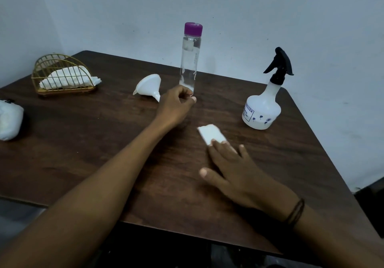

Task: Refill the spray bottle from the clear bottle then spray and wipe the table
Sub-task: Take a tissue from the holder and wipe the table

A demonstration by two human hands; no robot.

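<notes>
The clear bottle (188, 59) with a purple cap stands upright at the table's middle back. My left hand (176, 104) lies just in front of its base, fingers curled into a loose fist that hides the bottle's bottom edge. The white spray bottle (262, 107) with a black trigger head stands at the right, untouched. My right hand (232, 168) lies flat on the dark wooden table (93, 134), its fingertips pressing on a folded white tissue (211, 133). A white funnel (148, 86) lies on its side left of the clear bottle.
A gold wire holder (60, 74) with white napkins sits at the back left. A white bundle (9, 120) lies at the left edge. A pale wall runs close behind the table. The table's front edge is near my forearms.
</notes>
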